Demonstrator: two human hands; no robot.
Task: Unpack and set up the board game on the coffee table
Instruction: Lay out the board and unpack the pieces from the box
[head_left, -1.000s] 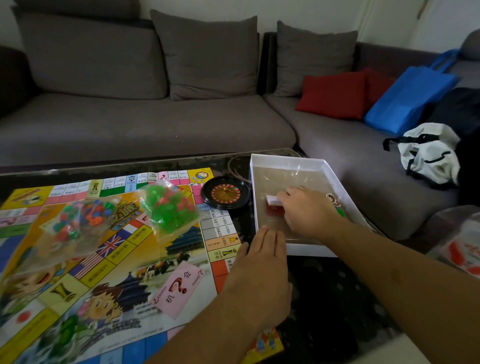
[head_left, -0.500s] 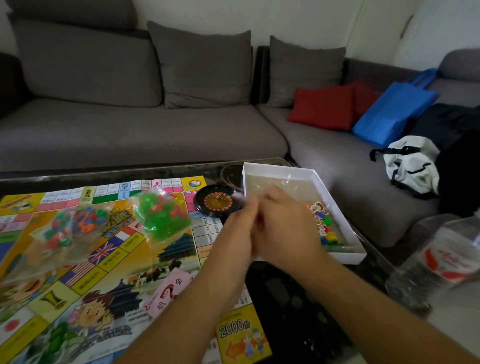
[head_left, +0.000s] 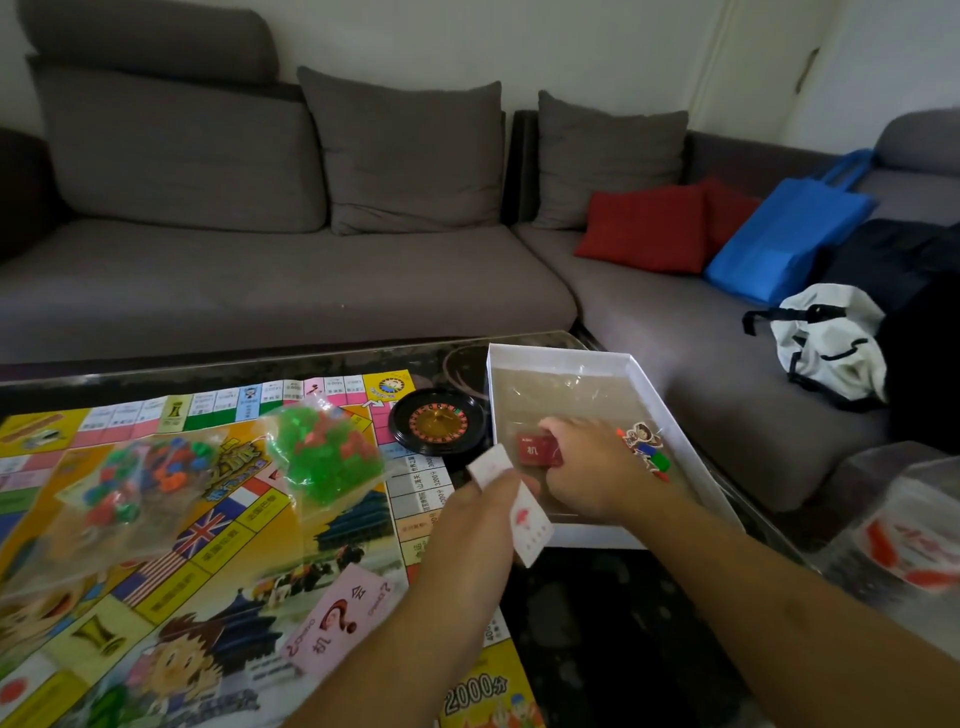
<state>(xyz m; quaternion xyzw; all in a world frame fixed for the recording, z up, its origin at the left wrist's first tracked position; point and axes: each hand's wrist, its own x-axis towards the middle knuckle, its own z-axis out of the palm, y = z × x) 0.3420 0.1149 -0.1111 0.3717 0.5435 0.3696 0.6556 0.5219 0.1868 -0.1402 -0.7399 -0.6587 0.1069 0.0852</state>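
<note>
Your right hand (head_left: 587, 467) reaches into the open white game box (head_left: 644, 384), which sits at the far right corner of the surface (head_left: 597, 639), and its curled fingers grip a small red card deck (head_left: 537, 450) lying on the box floor. Just beyond that hand, near the box's right wall, lie a cartoon figure cut-out (head_left: 640, 439) and a few small coloured pieces (head_left: 660, 462). Your left hand (head_left: 467, 540) hovers over the gap between the box and the board, pinching a white card (head_left: 519, 506) with a pink mark between thumb and fingers, its near end sticking out past the hand. The game board (head_left: 218, 561) is unfolded flat across the left part of the surface, running to the near and left edges. On the board lie a clear bag of green and red pieces (head_left: 324, 451) toward its far edge, a second clear bag of mixed coloured pieces (head_left: 135, 483) to the left of it, and a pink question-mark card (head_left: 337, 618) near your left forearm. A small black roulette wheel (head_left: 441, 423) sits at the board's far right corner, just beside the box's left wall. Behind the surface stands a grey corner sofa (head_left: 270, 280) carrying red cushions (head_left: 654, 228), a blue tote bag (head_left: 784, 234) and a white bag with black straps (head_left: 826, 343).
</note>
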